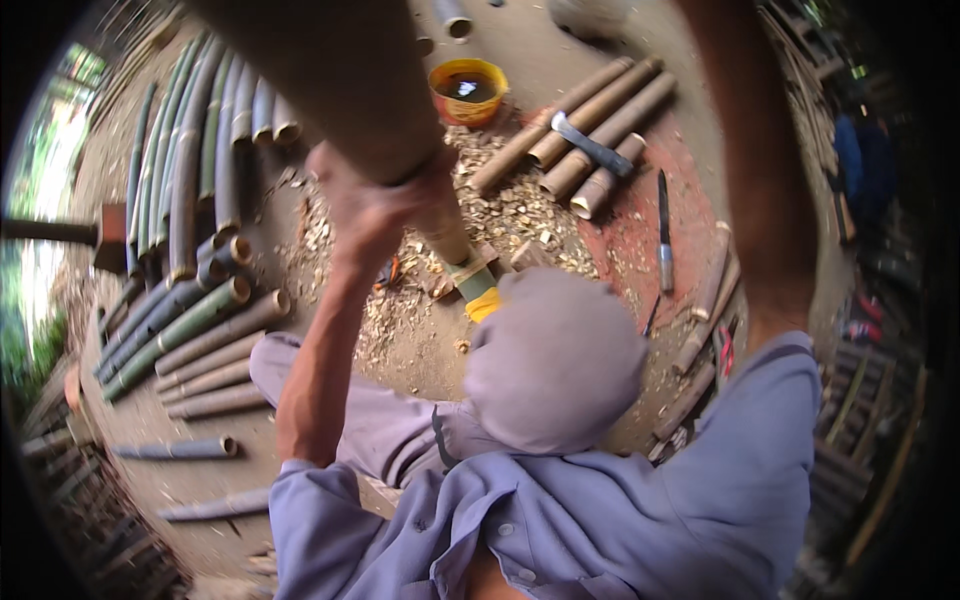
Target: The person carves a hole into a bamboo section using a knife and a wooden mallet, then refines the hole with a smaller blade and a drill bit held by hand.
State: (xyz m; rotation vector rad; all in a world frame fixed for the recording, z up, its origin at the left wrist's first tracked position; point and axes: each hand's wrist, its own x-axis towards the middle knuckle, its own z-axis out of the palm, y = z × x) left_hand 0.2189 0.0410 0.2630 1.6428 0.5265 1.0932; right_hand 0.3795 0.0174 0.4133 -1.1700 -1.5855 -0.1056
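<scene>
My left hand (385, 200), smeared by motion, is wrapped around a thick bamboo pole (320, 75). The pole looms large at the top, near the camera, and slants down toward the ground beside my knee. Its lower part (440, 232) is thinner and paler, with a green band (470, 276) and something yellow (483, 303) at the bottom end. My right arm (755, 160) is raised and leaves the picture at the top, so the right hand is out of sight. Pale wood chips (370, 315) cover the ground around the pole's foot.
Cut bamboo tubes (190, 300) lie in rows at the left. Ahead stands a yellow bucket (440, 105) with dark liquid. Several brown bamboo pieces (610, 110) lie right of it, a dark metal tool (590, 147) across them. A knife (665, 230) lies on a reddish patch.
</scene>
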